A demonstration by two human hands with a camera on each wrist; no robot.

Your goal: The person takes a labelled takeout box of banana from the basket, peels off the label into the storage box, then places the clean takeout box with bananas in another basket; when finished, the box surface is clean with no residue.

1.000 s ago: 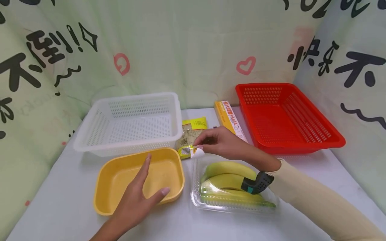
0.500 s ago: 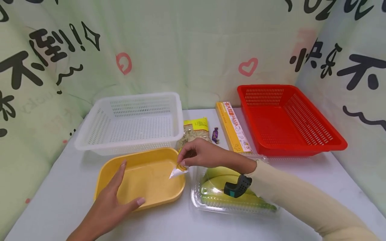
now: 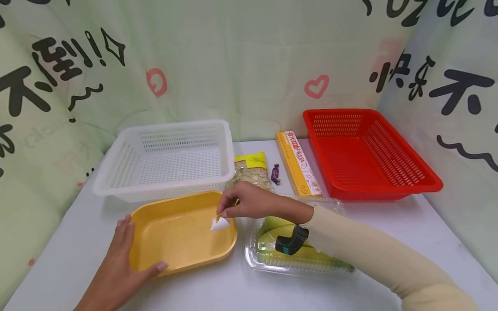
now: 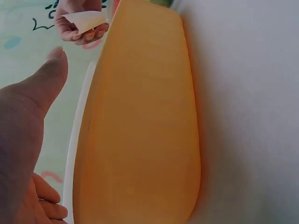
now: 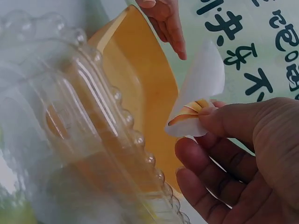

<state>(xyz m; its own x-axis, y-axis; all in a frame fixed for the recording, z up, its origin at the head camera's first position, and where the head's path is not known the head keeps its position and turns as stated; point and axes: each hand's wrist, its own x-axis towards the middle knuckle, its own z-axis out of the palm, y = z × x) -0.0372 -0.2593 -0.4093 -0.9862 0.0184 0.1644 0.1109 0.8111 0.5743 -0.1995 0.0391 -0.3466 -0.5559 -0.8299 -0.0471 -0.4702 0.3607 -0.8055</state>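
Note:
My right hand (image 3: 249, 201) pinches a white paper sticker (image 5: 205, 77) with a banana picture between thumb and fingers. In the head view this sticker hangs over the right end of a yellow plastic basin (image 3: 175, 242). My left hand (image 3: 122, 261) is spread at the basin's left end, thumb over the near rim; whether it touches the basin I cannot tell. Below my right forearm lies a clear plastic box (image 3: 252, 258) holding bananas (image 3: 272, 239), partly hidden by the wrist and its black band.
A white basket (image 3: 171, 192) stands behind the basin, and a red basket (image 3: 373, 188) at the back right. Between them lie a yellow-topped bag (image 3: 250, 168), a purple-wrapped candy (image 3: 275, 174) and a pasta box (image 3: 297, 164). Printed curtains enclose the table.
My right hand has carried the sticker left and toward me, from beside the bag to over the basin. The left hand has moved left, from over the basin to its left end.

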